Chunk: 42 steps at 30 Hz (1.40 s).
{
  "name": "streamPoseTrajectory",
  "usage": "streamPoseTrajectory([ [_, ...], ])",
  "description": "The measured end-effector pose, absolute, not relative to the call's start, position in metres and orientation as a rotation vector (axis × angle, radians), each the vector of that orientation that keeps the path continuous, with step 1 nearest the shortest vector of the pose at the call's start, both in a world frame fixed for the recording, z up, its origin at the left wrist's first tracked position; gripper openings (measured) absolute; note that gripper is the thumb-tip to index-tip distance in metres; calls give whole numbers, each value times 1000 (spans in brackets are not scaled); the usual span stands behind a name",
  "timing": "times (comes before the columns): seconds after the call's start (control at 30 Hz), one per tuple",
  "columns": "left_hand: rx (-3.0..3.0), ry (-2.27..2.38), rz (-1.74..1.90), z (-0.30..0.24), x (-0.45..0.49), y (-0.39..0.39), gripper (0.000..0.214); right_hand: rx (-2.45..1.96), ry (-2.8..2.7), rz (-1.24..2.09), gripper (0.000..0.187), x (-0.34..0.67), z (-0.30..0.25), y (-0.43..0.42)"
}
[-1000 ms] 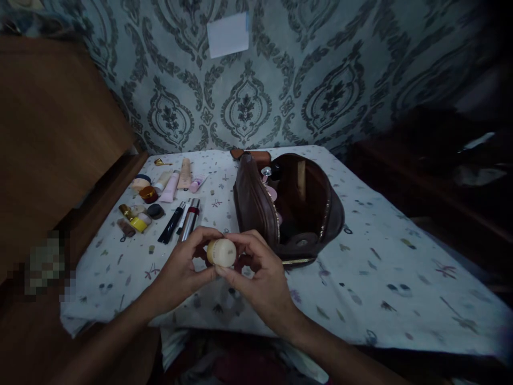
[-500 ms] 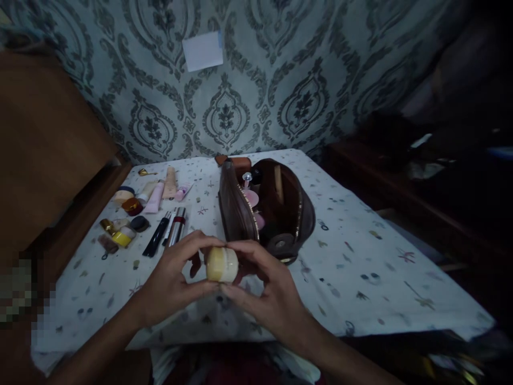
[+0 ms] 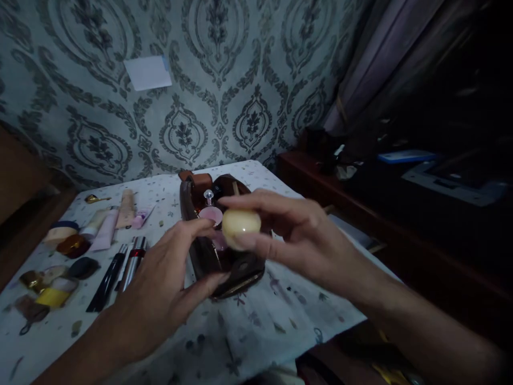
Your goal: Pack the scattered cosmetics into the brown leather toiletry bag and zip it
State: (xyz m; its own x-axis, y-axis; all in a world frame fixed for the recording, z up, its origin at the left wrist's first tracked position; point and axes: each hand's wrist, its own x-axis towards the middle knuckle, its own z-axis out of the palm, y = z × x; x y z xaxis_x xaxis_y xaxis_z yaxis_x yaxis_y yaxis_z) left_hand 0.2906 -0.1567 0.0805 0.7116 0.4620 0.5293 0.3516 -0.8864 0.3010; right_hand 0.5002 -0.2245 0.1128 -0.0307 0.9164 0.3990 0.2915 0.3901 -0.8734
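Fingers (image 3: pixel 260 202) of the right hand (image 3: pixel 308 243) pinch the cream jar (image 3: pixel 241 222) above the pouch (image 3: pixel 236 271).

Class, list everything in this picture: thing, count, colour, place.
tablecloth: one, white, printed, foreground
pouch: one, brown, open, mid-tablecloth
bottle: one, pink, inside the pouch
cream jar: one, pale yellow, held above the pouch
tubes: about four, pink and beige, tablecloth's far left
sticks: two, black and silver-red, left of the pouch
small pots: several, mixed colours, tablecloth's left edge
note: one, white, on the wallpaper
left hand: one, open, beside the pouch
right hand: one, pinching the cream jar
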Motion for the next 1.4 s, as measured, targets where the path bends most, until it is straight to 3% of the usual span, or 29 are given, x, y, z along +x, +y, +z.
streamPoseTrajectory([
  [0.13,3025,481,809,56,286,-151,29,-1113,-1338,912,20,511,104,-202],
  [0.23,3185,474,809,39,281,-151,32,-1185,-1428,986,18,510,93,-189],
  [0.47,3096,509,871,15,286,-161,35,-1525,-1977,626,6,502,86,-170],
  [0.6,3193,481,788,18,280,-157,42,-1529,-2198,575,15,501,74,-161],
  [0.73,3275,339,733,22,275,-151,47,-1440,-2307,826,20,499,59,-154],
  [0.93,3275,376,695,19,274,-151,47,-1432,-2469,769,52,487,44,-146],
  [1.3,3189,442,737,17,277,-156,47,-1159,-2377,927,45,490,24,-144],
  [1.4,3222,390,710,18,275,-154,45,-1255,-2176,889,44,487,27,-143],
])
